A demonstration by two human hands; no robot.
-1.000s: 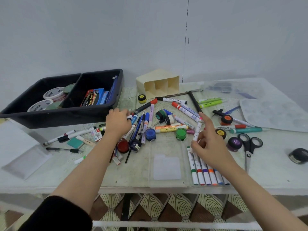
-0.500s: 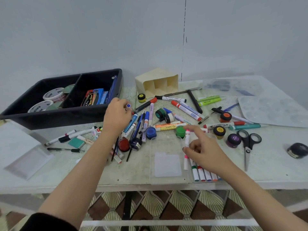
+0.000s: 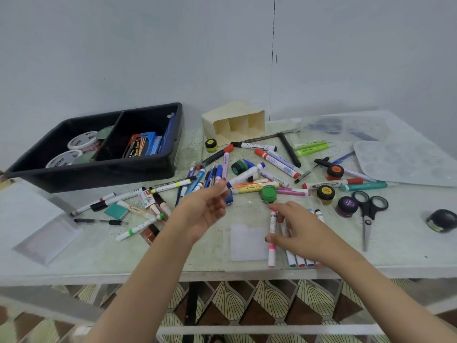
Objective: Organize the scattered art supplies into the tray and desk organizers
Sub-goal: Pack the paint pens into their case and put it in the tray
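Head view. Desk point(image 3: 173, 256) strewn w/ art supplies. L hand point(image 3: 205, 209), palm up over the desk's centre and slightly blurred: its grip pinches the near end of a white marker point(image 3: 246, 174) w/ blue caps, held above the loose pens. R hand point(image 3: 304, 231), near the front edge: its grip holds a pink marker point(image 3: 271, 254) btw. thumb and fingers. The marker lies lengthwise on the clear tray point(image 3: 233, 214), just beside a row of markers point(image 3: 300, 261) in the same tray, on the side toward the desk's left edge. Green paint pot point(image 3: 268, 193) sits at the clear tray's far rim. Pen pile point(image 3: 210, 174) lies btw. desk centre and the black tray point(image 3: 99, 174). Black tray at back-left corner: tape rolls point(image 3: 81, 142) in the compartment nearer the left edge, pencil boxes point(image 3: 142, 146) in the other. Cream organizer point(image 3: 235, 123) at the back edge, lying on its side, three openings toward the front edge. Green highlighters point(image 3: 311, 147) near the back edge, on the organizer's right-edge side. Scissors point(image 3: 368, 211) toward the right edge, blades pointing at the front edge; purple pot point(image 3: 347, 206) just beside the handles. Clear palette point(image 3: 405, 164) toward the back-right corner.
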